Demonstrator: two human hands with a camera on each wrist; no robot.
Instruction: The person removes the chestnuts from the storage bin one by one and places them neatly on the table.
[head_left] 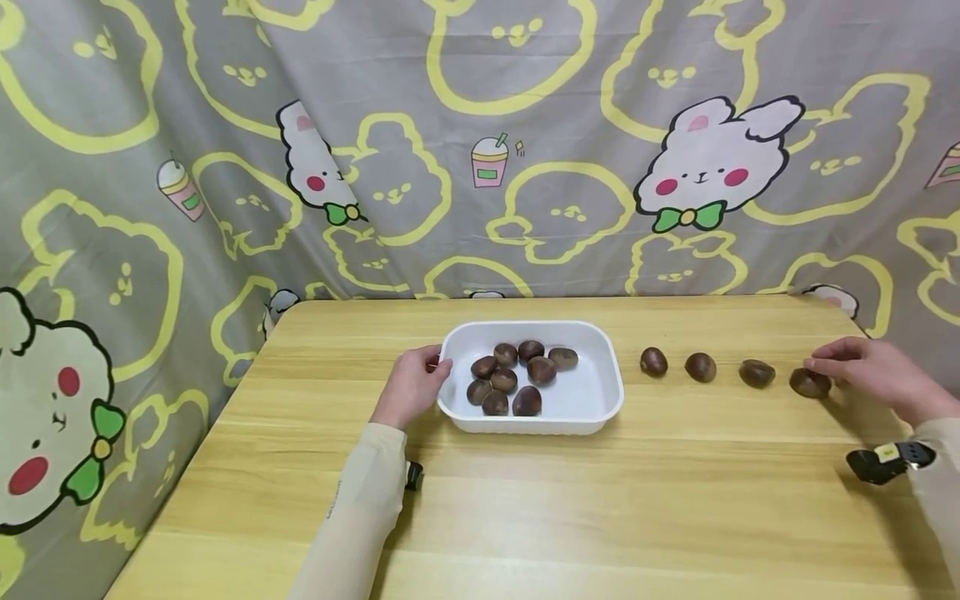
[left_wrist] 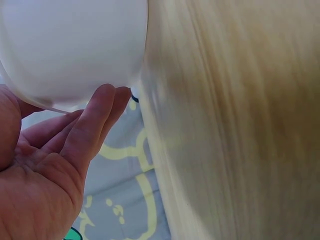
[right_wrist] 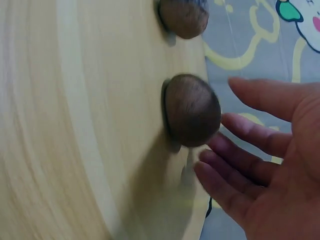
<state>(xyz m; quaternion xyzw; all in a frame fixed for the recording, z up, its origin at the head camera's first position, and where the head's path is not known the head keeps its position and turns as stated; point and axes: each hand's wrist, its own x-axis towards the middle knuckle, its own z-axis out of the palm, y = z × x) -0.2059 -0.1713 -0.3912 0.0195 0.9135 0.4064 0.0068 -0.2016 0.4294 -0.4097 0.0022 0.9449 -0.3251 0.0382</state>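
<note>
Left hand (left_wrist: pixel 50 175) pinches a tray (head_left: pixel 581 402) whose chestnuts (head_left: pixel 505 381) only head view shows, outstretched right hand (right_wrist: pixel 295 175) beside another chestnut (right_wrist: pixel 192 111).

Grey rabbit-print curtain (head_left: pixel 465 225), yellow outlines, hanging along far and left sides. Wood-grain table (head_left: pixel 570 517), soft sheen near middle.

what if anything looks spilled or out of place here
Nothing stands out: the white tray sits upright with chestnuts inside, and four more chestnuts lie in a loose row toward the right hand.
</note>
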